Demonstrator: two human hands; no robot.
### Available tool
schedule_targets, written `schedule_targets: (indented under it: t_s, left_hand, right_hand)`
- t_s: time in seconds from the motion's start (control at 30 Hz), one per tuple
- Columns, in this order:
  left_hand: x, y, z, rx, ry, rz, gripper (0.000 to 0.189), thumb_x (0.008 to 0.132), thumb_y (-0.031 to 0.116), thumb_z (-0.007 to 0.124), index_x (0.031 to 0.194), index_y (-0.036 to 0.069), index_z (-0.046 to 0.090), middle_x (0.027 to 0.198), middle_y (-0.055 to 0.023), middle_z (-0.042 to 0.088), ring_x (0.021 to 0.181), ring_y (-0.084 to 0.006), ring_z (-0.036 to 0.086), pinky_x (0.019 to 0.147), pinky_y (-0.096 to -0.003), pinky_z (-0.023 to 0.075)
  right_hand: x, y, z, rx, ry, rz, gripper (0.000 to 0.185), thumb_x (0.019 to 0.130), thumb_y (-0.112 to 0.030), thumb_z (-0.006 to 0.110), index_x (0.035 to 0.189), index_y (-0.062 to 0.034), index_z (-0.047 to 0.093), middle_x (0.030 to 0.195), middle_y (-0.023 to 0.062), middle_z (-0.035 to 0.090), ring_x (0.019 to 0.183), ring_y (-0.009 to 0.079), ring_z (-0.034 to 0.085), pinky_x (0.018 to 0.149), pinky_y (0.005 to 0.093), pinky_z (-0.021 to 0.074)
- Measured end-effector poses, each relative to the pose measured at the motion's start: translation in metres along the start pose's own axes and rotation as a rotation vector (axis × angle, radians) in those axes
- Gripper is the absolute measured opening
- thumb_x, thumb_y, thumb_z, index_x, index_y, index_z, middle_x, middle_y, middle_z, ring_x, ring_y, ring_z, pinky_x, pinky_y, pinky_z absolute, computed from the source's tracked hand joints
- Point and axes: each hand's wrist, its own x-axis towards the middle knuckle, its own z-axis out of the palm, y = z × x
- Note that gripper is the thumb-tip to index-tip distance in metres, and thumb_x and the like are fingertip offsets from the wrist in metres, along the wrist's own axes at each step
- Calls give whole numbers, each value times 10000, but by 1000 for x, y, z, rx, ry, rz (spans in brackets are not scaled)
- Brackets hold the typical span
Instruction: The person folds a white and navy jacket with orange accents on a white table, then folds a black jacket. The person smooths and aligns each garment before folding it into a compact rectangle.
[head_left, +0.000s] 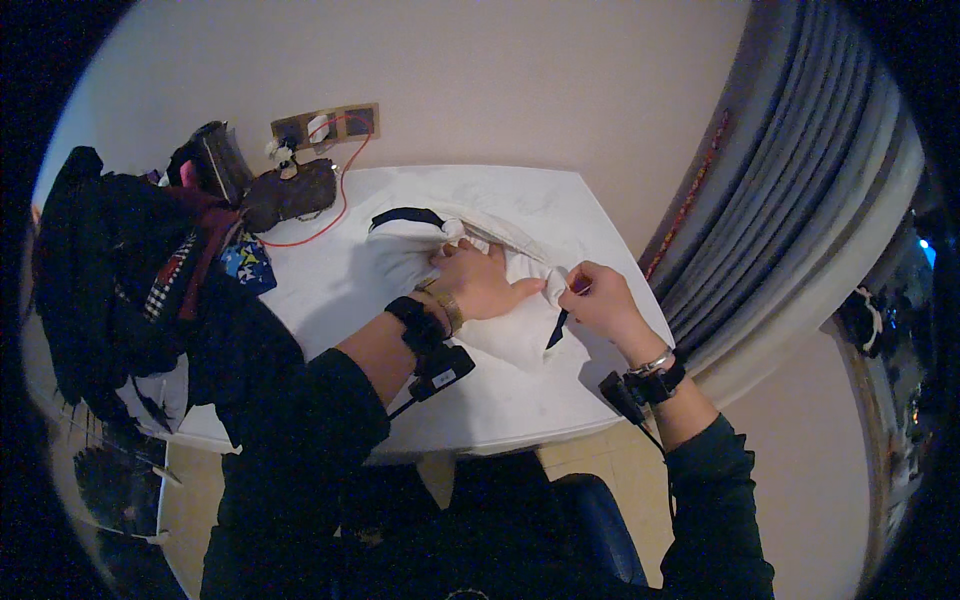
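Note:
A white fabric piece (487, 341), probably a garment, lies bunched on a white table (600, 232). Black trim (409, 216) edges its far left end, and a narrow dark strip (556, 330) shows near its right end. My left hand (476, 281) rests palm down on the fabric with the fingers spread. Its thumb reaches toward the fold beside my other hand. Between thumb and fingers, my right hand (600, 296) pinches the gathered right end of the cloth. The fabric beneath my left palm is hidden.
Dark clothes (127, 247) are heaped at the left, next to a blue patterned item (247, 262) and a brown bag (304, 191). A red cable (345, 195) runs from wall sockets (325, 126) onto the table. Grey curtains (772, 172) hang at the right.

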Motion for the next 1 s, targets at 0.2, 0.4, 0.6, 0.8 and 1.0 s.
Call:
schedule_targets:
  t_s: [0.2,0.4,0.6,0.8,1.0]
  left_hand:
    - [4,-4,11,40,139,94,1097,850,782,472,1499,-82,283,1417,-451,361,1297,-587,413,1112,-529,368]
    - [10,-10,4,-224,123,148,870,844,730,530,1328,8,572,1317,-297,572,1184,-432,591,1010,-455,485]
    - [16,-5,10,-94,208,163,817,837,689,554,1372,71,565,1350,-225,589,1234,-391,574,1048,-517,430]
    - [17,-7,7,-127,59,230,776,856,681,510,1411,139,532,1389,-195,568,1230,-400,574,1013,-602,427]
    - [13,2,9,-70,171,203,628,897,595,480,1382,207,569,1381,-136,592,1194,-408,602,918,-728,423]
  right_hand:
    - [2,-1,0,73,-129,208,320,765,-277,717,838,34,693,754,212,685,690,295,695,659,379,542]
    - [-32,-37,-24,-166,239,-394,176,754,-163,661,785,10,654,721,207,643,670,393,643,638,446,521]
    - [-31,-28,2,46,152,-105,160,751,-117,656,842,1,599,763,211,642,718,400,642,675,446,518]
    - [-52,-27,3,-18,53,-28,171,756,-102,657,873,-7,577,758,210,635,711,380,647,668,436,517]
    - [-56,-37,6,28,115,-153,200,755,-102,650,904,-9,554,798,211,595,744,408,613,689,464,505]
